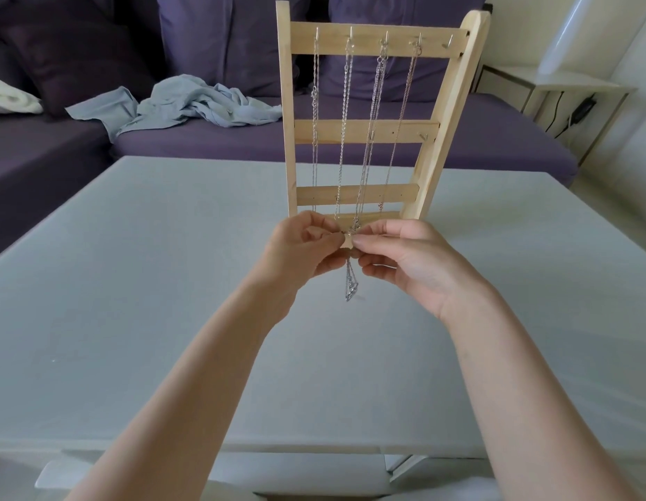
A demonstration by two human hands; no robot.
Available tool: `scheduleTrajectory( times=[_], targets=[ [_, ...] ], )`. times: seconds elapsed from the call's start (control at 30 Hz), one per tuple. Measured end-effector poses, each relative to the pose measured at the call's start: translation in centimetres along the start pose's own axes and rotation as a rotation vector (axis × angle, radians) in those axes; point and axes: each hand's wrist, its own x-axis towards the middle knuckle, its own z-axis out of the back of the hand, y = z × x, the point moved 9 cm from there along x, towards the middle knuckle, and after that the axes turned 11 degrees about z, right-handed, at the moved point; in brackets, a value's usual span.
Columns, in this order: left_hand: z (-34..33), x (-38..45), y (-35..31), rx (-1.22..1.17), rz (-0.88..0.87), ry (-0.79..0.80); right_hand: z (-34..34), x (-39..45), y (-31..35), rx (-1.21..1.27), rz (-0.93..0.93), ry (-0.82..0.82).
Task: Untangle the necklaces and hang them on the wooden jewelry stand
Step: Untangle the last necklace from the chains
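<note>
A wooden jewelry stand (364, 132) stands upright on the grey table (133, 283), straight ahead. Several silver necklaces (345, 113) hang from the metal hooks on its top bar, down past the lower bars. The far right hook (449, 41) is bare. In front of the stand's base, my left hand (303, 251) and my right hand (408, 258) meet fingertip to fingertip and pinch a thin silver chain (350, 283) between them. A bunched loop of that chain dangles below my fingers, above the table.
A purple sofa (169, 139) runs behind the table, with a crumpled light blue cloth (191, 103) and a white cloth (10, 97) on it. A white side table (567, 85) with a black cable stands at the back right.
</note>
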Motion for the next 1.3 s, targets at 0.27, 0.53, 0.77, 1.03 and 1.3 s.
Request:
scheduleTrajectory(
  times=[0.27, 0.53, 0.77, 1.03, 1.3],
  targets=[
    [-0.4, -0.1, 0.7, 0.001, 0.022, -0.033, 0.5, 0.1, 0.1, -0.064, 0.028, -0.05],
    [-0.1, -0.3, 0.0, 0.044, -0.008, -0.061, 0.5, 0.0, 0.8, -0.287, 0.086, 0.025],
    [0.1, -0.4, -0.6, 0.2, -0.074, -0.103, -0.2, 0.1, 0.5, -0.604, 0.116, 0.117],
    [-0.1, -0.7, -0.6, 0.23, -0.061, -0.089, -0.9, -0.5, 0.0, -0.321, 0.053, 0.142],
    [0.4, -0.8, -0.9, 0.161, -0.03, -0.081, -1.0, -0.1, -0.5, -0.09, 0.01, 0.088]
  ],
)
